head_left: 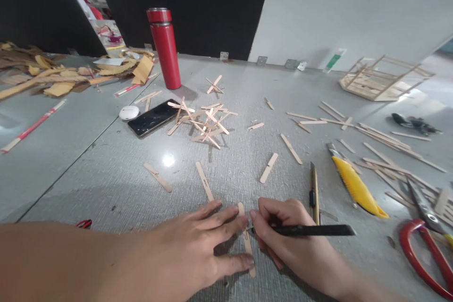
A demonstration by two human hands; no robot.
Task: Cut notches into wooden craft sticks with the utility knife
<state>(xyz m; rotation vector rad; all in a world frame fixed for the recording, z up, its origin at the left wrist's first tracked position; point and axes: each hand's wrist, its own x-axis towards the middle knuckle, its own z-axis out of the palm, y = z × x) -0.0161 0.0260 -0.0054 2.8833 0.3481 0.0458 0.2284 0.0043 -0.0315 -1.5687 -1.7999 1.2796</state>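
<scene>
A wooden craft stick with a notch in its edge lies on the grey table in front of me. My left hand rests flat with fingers spread, its fingertips pressing the stick down. Closed in a pinch, my right hand grips a slim black craft knife, its tip touching the stick's right edge near the middle. A second stick lies just beyond my left fingers. More notched sticks, including one short piece, lie farther out.
A yellow utility knife, a thin box cutter and red-handled scissors lie at right, near scattered sticks. Behind are a phone, a white earbud case, a red flask, a stick pile and a wooden frame.
</scene>
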